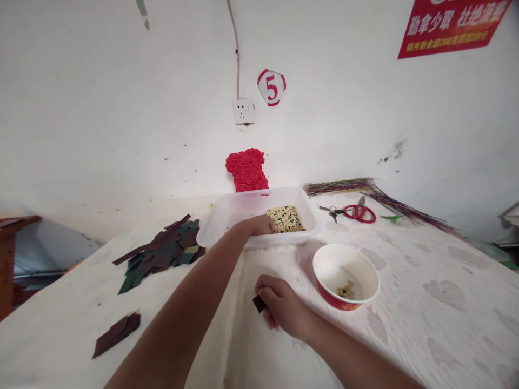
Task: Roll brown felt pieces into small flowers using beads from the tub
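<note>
My left hand [259, 225] reaches into a clear plastic tray [227, 213] and rests at the edge of a pile of small beige and dark beads [286, 218]; its fingers are hidden by the tray contents. My right hand [279, 305] hovers low over the table in front of me, fingers curled around a small dark piece of paper [258, 303]. A red-and-white paper bowl [346, 275] with a few beads in it stands just right of that hand.
Dark red and green paper strips [162, 253] lie scattered left of the tray, a small stack [117, 334] nearer me. Red scissors [359, 212], keys [330, 210] and a bundle of coloured wires [365, 189] lie at the back right. A red bumpy object [247, 169] leans against the wall.
</note>
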A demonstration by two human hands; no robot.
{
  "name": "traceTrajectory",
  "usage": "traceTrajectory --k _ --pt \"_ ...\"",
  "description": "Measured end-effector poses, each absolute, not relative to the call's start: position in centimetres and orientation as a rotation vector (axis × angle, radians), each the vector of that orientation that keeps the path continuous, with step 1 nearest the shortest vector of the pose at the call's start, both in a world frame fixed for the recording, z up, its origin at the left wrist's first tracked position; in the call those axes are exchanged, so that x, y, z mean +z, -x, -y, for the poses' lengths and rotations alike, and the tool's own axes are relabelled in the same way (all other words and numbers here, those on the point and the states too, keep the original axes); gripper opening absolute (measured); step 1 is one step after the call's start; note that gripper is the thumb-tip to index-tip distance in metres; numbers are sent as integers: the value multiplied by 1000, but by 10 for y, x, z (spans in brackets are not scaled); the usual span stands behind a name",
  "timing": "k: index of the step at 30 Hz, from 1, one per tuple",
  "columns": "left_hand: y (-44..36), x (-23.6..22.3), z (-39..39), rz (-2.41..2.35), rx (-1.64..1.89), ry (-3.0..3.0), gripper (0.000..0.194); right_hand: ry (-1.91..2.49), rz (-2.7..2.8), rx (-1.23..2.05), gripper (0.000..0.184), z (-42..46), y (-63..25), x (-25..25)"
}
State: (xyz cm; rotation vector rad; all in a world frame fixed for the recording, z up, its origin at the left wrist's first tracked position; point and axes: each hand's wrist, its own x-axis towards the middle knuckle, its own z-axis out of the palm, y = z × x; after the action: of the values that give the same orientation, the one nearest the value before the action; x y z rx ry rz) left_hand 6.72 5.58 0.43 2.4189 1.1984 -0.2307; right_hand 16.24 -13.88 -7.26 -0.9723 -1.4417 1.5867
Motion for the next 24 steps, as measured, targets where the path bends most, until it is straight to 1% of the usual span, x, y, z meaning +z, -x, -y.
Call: traceTrajectory --k 5,10,24 --pt "-77 12 -50 -1171 -45 -2296 19 946 1407 1608 13 138 -162 -71" --pt "-80 27 -44 -1161 75 -2065 32 928 1423 1600 14 138 -163 -68" --pt "-97 32 -35 -952 179 -1708 31 967 1485 1560 16 141 -162 -63"
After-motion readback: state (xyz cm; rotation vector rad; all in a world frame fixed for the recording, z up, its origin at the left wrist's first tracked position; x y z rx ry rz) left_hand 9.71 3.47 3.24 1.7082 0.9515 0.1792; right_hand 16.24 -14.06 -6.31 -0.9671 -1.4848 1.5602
